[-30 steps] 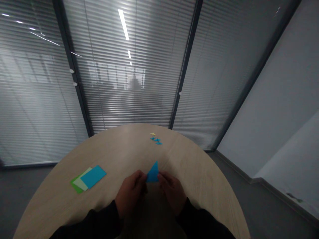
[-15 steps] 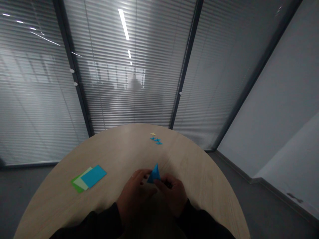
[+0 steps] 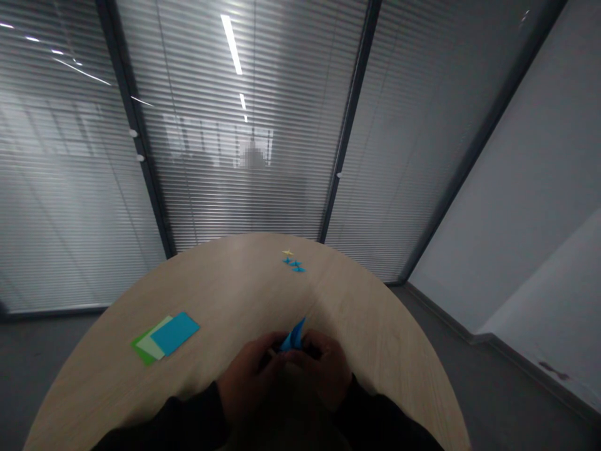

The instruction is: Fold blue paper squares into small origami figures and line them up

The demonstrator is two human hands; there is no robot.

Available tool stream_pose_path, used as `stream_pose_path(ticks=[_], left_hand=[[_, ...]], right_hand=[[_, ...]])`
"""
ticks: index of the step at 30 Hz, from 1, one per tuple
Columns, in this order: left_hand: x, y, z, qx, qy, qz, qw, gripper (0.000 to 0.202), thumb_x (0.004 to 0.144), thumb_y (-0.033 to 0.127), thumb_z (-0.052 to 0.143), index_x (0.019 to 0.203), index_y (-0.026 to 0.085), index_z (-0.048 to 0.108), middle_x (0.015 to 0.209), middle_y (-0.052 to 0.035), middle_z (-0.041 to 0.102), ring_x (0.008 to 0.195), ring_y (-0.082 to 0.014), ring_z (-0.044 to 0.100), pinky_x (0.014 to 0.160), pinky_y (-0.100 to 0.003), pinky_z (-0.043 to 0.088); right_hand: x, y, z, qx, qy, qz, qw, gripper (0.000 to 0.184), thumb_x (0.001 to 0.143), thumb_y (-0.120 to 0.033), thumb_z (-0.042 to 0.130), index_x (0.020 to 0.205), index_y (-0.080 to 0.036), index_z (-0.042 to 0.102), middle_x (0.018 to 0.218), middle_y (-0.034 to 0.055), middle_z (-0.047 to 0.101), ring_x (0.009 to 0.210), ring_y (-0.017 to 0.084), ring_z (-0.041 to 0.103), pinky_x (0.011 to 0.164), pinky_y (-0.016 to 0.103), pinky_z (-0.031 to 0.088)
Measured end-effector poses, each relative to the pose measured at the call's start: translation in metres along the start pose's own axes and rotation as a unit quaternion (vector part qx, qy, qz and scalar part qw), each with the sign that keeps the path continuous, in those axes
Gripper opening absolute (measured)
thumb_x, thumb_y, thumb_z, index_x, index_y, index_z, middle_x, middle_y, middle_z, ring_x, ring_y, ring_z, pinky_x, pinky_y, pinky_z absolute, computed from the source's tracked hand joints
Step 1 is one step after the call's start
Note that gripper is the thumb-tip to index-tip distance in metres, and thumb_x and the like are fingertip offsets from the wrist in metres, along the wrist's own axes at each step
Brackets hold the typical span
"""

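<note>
Above a pale wooden table (image 3: 225, 282), left hand (image 3: 246, 376) and right hand (image 3: 322, 369), grips clenched on folded blue paper (image 3: 295, 337)

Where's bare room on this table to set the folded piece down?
Bare wooden tabletop lies between the paper sheets and the small blue and yellow folded figures, and right of the right hand. It is crowded where that hand and the left hand pinch the blue folded paper.

You're working under dim, grey light, with a ceiling strip light's reflection (image 3: 231, 44) glaring upper centre, the wide lens bowing the wooden tabletop (image 3: 220, 282), and shadow darkening your left hand (image 3: 248, 376) and right hand (image 3: 323, 369).
</note>
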State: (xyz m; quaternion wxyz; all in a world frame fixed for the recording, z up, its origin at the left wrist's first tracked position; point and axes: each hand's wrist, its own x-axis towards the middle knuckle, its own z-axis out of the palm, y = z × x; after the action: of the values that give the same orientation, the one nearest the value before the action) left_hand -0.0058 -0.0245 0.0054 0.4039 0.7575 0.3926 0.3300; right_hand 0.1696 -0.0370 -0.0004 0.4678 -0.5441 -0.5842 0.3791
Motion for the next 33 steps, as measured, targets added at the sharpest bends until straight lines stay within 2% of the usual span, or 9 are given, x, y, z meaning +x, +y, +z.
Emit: stream_pose_path(ticks=[4, 7, 14, 16, 20, 26, 29, 31, 33], left_hand=[[0.004, -0.001, -0.001, -0.008, 0.046, -0.038, 0.998, 0.029, 0.093, 0.036, 0.044, 0.092, 0.018, 0.066, 0.090, -0.0074, 0.073, 0.085, -0.0235, 0.064, 0.079, -0.035, 0.048], [0.007, -0.002, -0.002, -0.029, 0.083, -0.057, 0.994, 0.029, 0.091, 0.040, 0.046, 0.084, 0.018, 0.063, 0.084, -0.0063, 0.070, 0.078, -0.0219, 0.061, 0.072, -0.033, 0.047], [0.007, -0.004, -0.002, -0.088, 0.086, -0.077, 0.989, 0.033, 0.088, 0.049, 0.051, 0.080, 0.018, 0.060, 0.068, 0.0000, 0.060, 0.064, -0.0171, 0.054, 0.061, -0.028, 0.042], [0.008, -0.005, -0.002, -0.101, 0.088, -0.077, 0.988, 0.037, 0.088, 0.051, 0.049, 0.079, 0.017, 0.060, 0.068, 0.0000, 0.058, 0.064, -0.0171, 0.054, 0.061, -0.028, 0.042], [0.009, -0.009, -0.003, -0.114, 0.114, -0.096, 0.982, 0.042, 0.088, 0.055, 0.047, 0.071, 0.018, 0.057, 0.064, 0.0006, 0.053, 0.062, -0.0167, 0.052, 0.060, -0.027, 0.041], [0.009, -0.016, -0.003, -0.170, 0.113, -0.111, 0.973, 0.045, 0.088, 0.057, 0.049, 0.074, 0.016, 0.061, 0.062, 0.0007, 0.054, 0.058, -0.0154, 0.051, 0.057, -0.026, 0.041], [0.008, -0.015, -0.002, -0.199, 0.119, -0.092, 0.968, 0.036, 0.087, 0.050, 0.054, 0.094, 0.016, 0.063, 0.063, 0.0024, 0.054, 0.058, -0.0146, 0.052, 0.057, -0.026, 0.042], [0.008, -0.013, -0.002, -0.224, 0.123, -0.075, 0.964, 0.042, 0.088, 0.043, 0.054, 0.123, 0.019, 0.053, 0.070, 0.0026, 0.059, 0.060, -0.0144, 0.054, 0.058, -0.026, 0.043], [0.007, -0.012, -0.002, -0.244, 0.117, -0.065, 0.961, 0.046, 0.090, 0.035, 0.049, 0.134, 0.022, 0.043, 0.081, 0.0003, 0.064, 0.063, -0.0145, 0.058, 0.061, -0.026, 0.046]], right_hand=[[-0.001, 0.002, 0.000, -0.011, 0.000, 0.001, 1.000, 0.027, 0.067, -0.038, 0.075, 0.057, -0.019, 0.058, 0.052, -0.0044, 0.049, 0.053, 0.012, 0.043, 0.050, 0.023, 0.033], [0.000, 0.003, 0.003, -0.012, -0.001, -0.024, 1.000, 0.027, 0.072, -0.041, 0.071, 0.061, -0.019, 0.060, 0.054, -0.0035, 0.049, 0.054, 0.013, 0.043, 0.050, 0.023, 0.033], [0.003, 0.009, 0.007, -0.009, 0.105, -0.054, 0.993, 0.020, 0.076, -0.037, 0.066, 0.075, -0.020, 0.055, 0.061, -0.0030, 0.051, 0.058, 0.014, 0.048, 0.055, 0.024, 0.040], [0.003, 0.008, 0.005, -0.004, 0.096, -0.072, 0.993, 0.017, 0.078, -0.035, 0.063, 0.083, -0.020, 0.057, 0.066, -0.0014, 0.055, 0.060, 0.014, 0.051, 0.057, 0.025, 0.042], [-0.001, 0.005, 0.002, -0.015, 0.026, -0.101, 0.994, 0.022, 0.085, -0.029, 0.052, 0.100, -0.018, 0.064, 0.068, 0.0008, 0.059, 0.056, 0.014, 0.051, 0.056, 0.026, 0.043], [-0.002, 0.005, 0.001, -0.052, 0.025, -0.158, 0.986, 0.034, 0.075, -0.014, 0.050, 0.102, -0.020, 0.071, 0.082, 0.0040, 0.065, 0.063, 0.015, 0.056, 0.059, 0.026, 0.045], [0.001, 0.003, -0.001, -0.041, -0.005, -0.163, 0.986, 0.029, 0.076, -0.017, 0.054, 0.098, -0.020, 0.072, 0.085, 0.0045, 0.066, 0.061, 0.014, 0.056, 0.056, 0.025, 0.044], [0.002, 0.002, -0.003, -0.035, -0.009, -0.160, 0.987, 0.025, 0.076, -0.018, 0.056, 0.094, -0.019, 0.073, 0.084, 0.0044, 0.066, 0.060, 0.013, 0.056, 0.056, 0.025, 0.044], [0.002, 0.002, -0.003, -0.023, 0.001, -0.149, 0.989, 0.022, 0.076, -0.019, 0.056, 0.091, -0.019, 0.072, 0.082, 0.0042, 0.066, 0.059, 0.013, 0.056, 0.056, 0.025, 0.043]])
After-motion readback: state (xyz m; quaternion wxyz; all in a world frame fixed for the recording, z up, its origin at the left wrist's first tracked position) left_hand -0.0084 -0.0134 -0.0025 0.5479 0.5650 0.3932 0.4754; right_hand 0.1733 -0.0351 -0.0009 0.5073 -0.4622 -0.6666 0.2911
